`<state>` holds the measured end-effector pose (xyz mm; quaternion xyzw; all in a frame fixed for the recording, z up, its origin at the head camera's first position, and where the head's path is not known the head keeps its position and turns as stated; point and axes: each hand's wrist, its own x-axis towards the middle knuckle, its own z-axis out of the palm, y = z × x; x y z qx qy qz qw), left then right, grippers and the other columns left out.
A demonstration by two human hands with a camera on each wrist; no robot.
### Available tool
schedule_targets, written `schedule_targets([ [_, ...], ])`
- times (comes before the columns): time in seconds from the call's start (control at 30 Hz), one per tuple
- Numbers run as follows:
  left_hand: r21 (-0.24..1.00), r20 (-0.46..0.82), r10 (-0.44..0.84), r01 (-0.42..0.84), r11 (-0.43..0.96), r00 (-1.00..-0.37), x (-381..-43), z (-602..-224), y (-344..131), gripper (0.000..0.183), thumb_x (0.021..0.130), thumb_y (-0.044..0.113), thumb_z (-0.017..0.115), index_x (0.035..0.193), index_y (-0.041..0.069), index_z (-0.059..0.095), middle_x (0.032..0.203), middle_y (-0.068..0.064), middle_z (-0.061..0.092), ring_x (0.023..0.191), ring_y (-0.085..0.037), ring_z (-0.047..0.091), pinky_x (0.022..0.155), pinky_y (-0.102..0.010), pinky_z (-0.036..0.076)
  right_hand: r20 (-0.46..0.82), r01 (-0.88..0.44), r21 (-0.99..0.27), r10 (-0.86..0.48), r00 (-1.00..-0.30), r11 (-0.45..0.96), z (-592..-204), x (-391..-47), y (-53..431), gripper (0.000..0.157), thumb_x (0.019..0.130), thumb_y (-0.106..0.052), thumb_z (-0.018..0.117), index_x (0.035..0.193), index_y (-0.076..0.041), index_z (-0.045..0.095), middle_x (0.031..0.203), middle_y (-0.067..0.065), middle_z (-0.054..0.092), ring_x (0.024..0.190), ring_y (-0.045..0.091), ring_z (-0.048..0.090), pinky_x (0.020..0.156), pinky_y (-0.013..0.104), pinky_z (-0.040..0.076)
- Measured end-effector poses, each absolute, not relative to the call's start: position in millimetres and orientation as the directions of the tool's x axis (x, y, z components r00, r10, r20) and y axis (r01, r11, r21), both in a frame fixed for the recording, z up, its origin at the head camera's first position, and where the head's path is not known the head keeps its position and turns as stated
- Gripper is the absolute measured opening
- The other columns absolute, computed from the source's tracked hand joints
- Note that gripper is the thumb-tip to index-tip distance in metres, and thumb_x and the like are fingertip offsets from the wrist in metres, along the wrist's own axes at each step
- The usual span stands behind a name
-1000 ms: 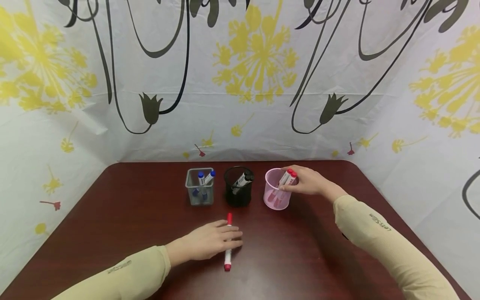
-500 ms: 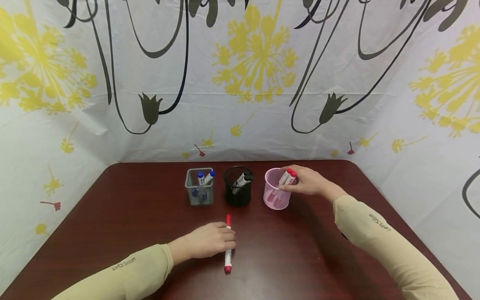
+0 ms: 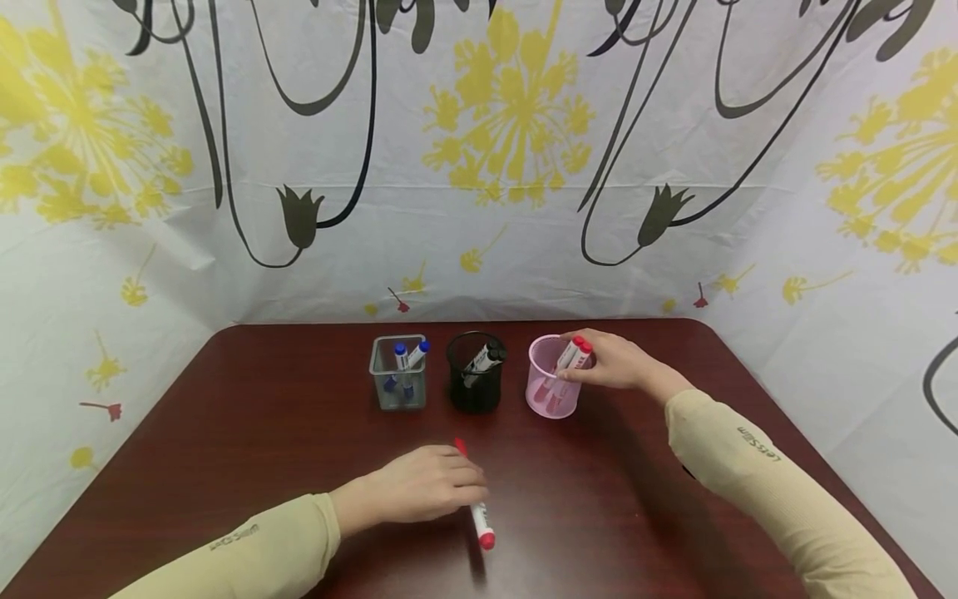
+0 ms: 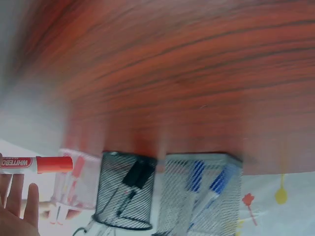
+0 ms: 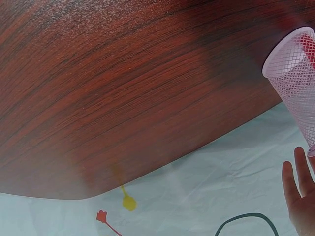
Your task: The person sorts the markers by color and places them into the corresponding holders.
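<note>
A red whiteboard marker (image 3: 481, 522) is gripped in my left hand (image 3: 419, 484), tilted, with its near end and red cap showing past the fingers and a shadow on the table below. "WHITEBO" lettering reads upside down on the marker (image 4: 17, 162) in the left wrist view. My right hand (image 3: 609, 359) holds the pink mesh pen cup (image 3: 540, 387) by its rim, thumb in front and fingers behind. Two red-capped markers (image 3: 573, 356) lean inside that cup. Only the fingers of the right hand (image 5: 301, 189) show at the edge of the right wrist view, by the rim.
A black mesh pen cup (image 3: 476, 395) with black-capped markers stands left of the pink one. Further left is a square grey mesh holder (image 3: 389, 399) with two blue-capped markers. All stand on the dark wood table (image 3: 299, 399), with a patterned white cloth (image 3: 464, 249) behind.
My left hand has closed its fingers round the red marker and raised it from the table; the marker has turned, its near end swinging right. My right hand stays at the pink cup.
</note>
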<state>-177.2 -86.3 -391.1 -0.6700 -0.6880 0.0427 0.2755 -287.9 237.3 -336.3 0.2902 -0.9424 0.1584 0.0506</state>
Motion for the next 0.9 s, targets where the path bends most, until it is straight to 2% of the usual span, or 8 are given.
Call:
schedule_targets([
  [0.1, -0.343, 0.390, 0.920, 0.934, 0.101, 0.044, -173.3, -383.6, -81.6, 0.022, 0.084, 0.011, 0.049, 0.101, 0.014, 0.063, 0.098, 0.004, 0.061, 0.092, -0.007, 0.054, 0.081, -0.023, 0.040, 0.184, -0.557, -0.260, -0.526, -0.831, 0.789, -335.7, -286.9, 236.9, 0.070, 0.072, -0.056, 0.061, 0.122, -0.009, 0.050, 0.115, 0.008, 0.053, 0.103, 0.022, 0.050, 0.085, 0.042, 0.039],
  [0.37, -0.117, 0.502, 0.864, 0.988, 0.099, -0.027, -162.2, -361.4, -70.0, 0.028, 0.076, 0.015, 0.066, 0.103, 0.013, 0.061, 0.095, 0.008, 0.061, 0.085, -0.003, 0.054, 0.077, -0.017, 0.040, 0.180, -0.560, -0.257, -0.530, -0.829, 0.788, -335.6, -287.4, 237.2, 0.071, 0.072, -0.058, 0.060, 0.122, -0.009, 0.050, 0.115, 0.009, 0.053, 0.103, 0.023, 0.050, 0.085, 0.043, 0.039],
  [0.6, 0.191, 0.553, 0.816, 0.979, 0.072, -0.168, -156.3, -342.4, -59.4, 0.019, 0.081, 0.017, 0.063, 0.099, 0.013, 0.061, 0.084, 0.010, 0.057, 0.072, 0.000, 0.050, 0.069, -0.010, 0.038, 0.179, -0.559, -0.266, -0.529, -0.829, 0.786, -335.6, -287.4, 237.1, 0.072, 0.072, -0.058, 0.060, 0.122, -0.008, 0.050, 0.113, 0.007, 0.054, 0.100, 0.022, 0.051, 0.083, 0.043, 0.040],
  [0.9, 0.472, 0.531, 0.781, 0.880, 0.050, -0.329, -155.3, -325.9, -47.8, 0.019, 0.080, 0.013, 0.065, 0.098, 0.007, 0.061, 0.091, 0.004, 0.061, 0.083, 0.001, 0.054, 0.075, -0.015, 0.042, 0.175, -0.552, -0.273, -0.524, -0.834, 0.788, -335.4, -287.1, 237.1, 0.072, 0.071, -0.058, 0.060, 0.122, -0.008, 0.050, 0.114, 0.008, 0.053, 0.100, 0.023, 0.051, 0.083, 0.043, 0.040],
])
